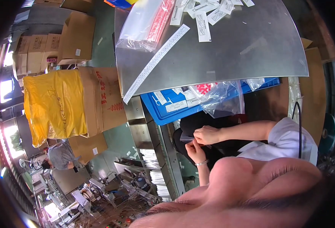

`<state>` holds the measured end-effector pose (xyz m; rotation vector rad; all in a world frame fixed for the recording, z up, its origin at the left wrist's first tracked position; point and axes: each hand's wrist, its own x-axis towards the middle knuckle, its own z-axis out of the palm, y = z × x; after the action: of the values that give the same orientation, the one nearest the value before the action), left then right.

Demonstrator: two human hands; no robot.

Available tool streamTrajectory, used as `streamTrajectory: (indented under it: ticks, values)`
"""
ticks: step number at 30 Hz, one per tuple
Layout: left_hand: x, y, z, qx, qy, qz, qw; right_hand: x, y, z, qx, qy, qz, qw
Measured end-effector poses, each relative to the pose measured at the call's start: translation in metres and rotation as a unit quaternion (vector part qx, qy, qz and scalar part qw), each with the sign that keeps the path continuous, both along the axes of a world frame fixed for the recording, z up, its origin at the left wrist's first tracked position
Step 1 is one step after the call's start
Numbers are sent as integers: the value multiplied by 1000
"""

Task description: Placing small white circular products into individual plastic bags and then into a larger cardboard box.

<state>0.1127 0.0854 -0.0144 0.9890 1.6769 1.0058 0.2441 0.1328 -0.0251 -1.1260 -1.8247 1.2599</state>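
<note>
My right hand (207, 135) reaches in from the right, its fingers closed in a pinch. Just below it, my left hand (196, 152), with a bracelet at the wrist, is also closed, the fingertips of both hands meeting over my dark-clothed lap. A thin clear plastic piece (186, 138) shows at the fingertips; its full shape is hidden. Beyond the hands is a blue tray (158, 114), partly under the table edge. It holds printed white packets (176, 106) and a clear plastic bag (222, 100) with red print that hangs over the near rim.
The metal table (228, 57) carries a paper measuring strip (158, 62), a stack of clear bags (144, 24) and scattered printed packets (203, 26). Left stand a yellow-covered carton (55, 106) and cardboard boxes (76, 38). Another person (61, 155) is beside machines (95, 190) at lower left.
</note>
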Motion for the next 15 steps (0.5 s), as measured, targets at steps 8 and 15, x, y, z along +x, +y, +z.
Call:
streamTrajectory:
  ticks: [8,15]
  values:
    - [-23,-16,6,-7,38,-15,999,0,12,5,-20,-124,-98,987]
    - [-21,-11,18,-40,-120,132,983,-13,-15,48,235,6,34,971]
